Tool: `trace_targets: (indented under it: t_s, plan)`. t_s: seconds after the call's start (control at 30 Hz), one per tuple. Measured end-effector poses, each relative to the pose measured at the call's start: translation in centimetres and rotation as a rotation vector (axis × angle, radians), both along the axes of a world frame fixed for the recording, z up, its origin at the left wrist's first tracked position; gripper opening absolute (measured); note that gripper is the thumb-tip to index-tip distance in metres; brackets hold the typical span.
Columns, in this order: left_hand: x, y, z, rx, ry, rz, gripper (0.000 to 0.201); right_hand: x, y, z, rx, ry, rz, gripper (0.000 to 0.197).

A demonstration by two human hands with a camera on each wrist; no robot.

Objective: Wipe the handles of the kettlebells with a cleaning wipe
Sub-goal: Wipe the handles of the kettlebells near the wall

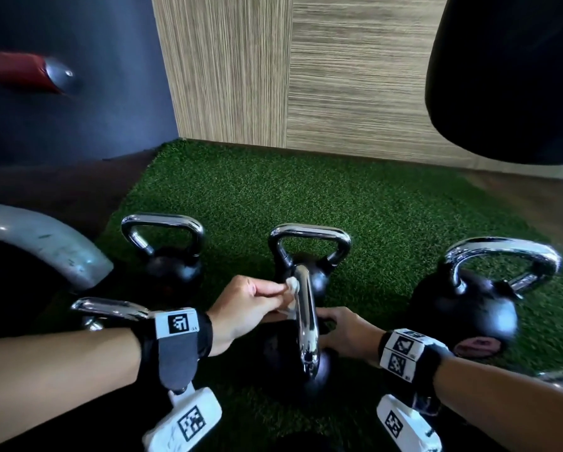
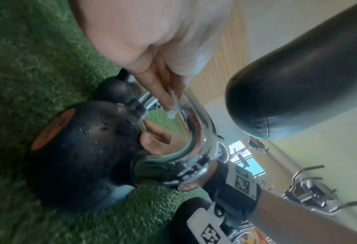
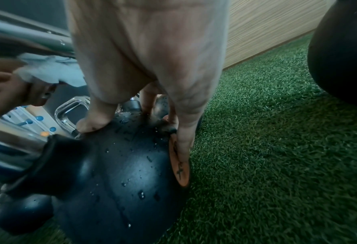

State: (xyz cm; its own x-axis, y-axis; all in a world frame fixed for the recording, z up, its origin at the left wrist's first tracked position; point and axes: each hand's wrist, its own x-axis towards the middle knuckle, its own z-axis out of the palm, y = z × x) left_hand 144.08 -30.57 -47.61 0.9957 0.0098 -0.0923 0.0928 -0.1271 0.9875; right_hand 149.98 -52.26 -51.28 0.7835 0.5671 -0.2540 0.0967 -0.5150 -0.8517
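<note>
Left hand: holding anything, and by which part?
The left hand pinches a crumpled white cleaning wipe by its bunched end, pressing it against the chrome handle of the near kettlebell.

Dim pics, glare on chrome, wrist views blurry w/ edge warp

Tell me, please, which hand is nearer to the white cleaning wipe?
Left. The left hand pinches the wipe against the chrome handle of the near kettlebell. The right hand rests lower on that kettlebell's black body, beyond the handle.
</note>
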Motion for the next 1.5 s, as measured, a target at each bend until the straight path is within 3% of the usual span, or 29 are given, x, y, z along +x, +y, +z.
trace_targets:
  t_s: [0.2, 0.33, 0.5, 0.6, 0.8, 1.07, 1.17, 1.23, 1.33, 1.43, 1.5]
  plan:
    - [-1.8, -0.1, 1.2, 0.169, -0.122, 0.011, 0.024, -0.2, 0.0, 0.5, 0.002, 0.033, 0.004, 0.043]
    - [-4.3, -0.6, 1.8, -0.009, -0.047, -0.11, 0.017, -0.2, 0.2, 0.4, -0.006, 0.054, -0.024, 0.037]
    - [-4.7, -0.6, 2.1, -0.047, 0.021, -0.116, 0.011, 0.1, 0.5, 0.3, -0.046, 0.033, -0.032, 0.037]
    - [-6.0, -0.7, 1.4, -0.075, 0.078, -0.199, 0.017, -0.1, 0.5, 0.3, -0.049, 0.007, -0.039, 0.032]
    - [-7.0, -1.1, 0.4, 0.147, -0.071, -0.171, 0.014, 0.0, 0.3, 0.0, -0.028, -0.004, -0.036, 0.032]
    - [-6.5, -0.7, -1.0, 0.42, -0.12, -0.273, 0.006, 0.4, 0.1, -0.1, -0.012, -0.018, -0.006, 0.027]
    - [-5.7, -0.1, -1.0, 0.544, -0.103, -0.322, 0.01, 0.5, 0.1, 0.0, -0.116, -0.106, 0.043, 0.028]
    - [-5.4, 0.2, -1.1, 0.509, -0.076, -0.319, 0.009, 0.7, 0.1, 0.5, -0.255, -0.164, 0.094, 0.042]
    - [-5.3, 0.4, -0.7, 0.237, 0.116, -0.182, 0.016, 1.5, -0.1, 2.1, -0.346, -0.272, 0.107, 0.067]
    - [-4.8, 1.2, 0.5, -0.075, 0.28, -0.017, 0.03, 2.0, -0.2, 4.1, -0.206, -0.533, -0.047, 0.035]
    - [-4.1, 1.7, 1.8, -0.243, 0.304, 0.079, 0.029, 2.1, 0.0, 5.5, -0.071, -0.675, -0.088, 0.026]
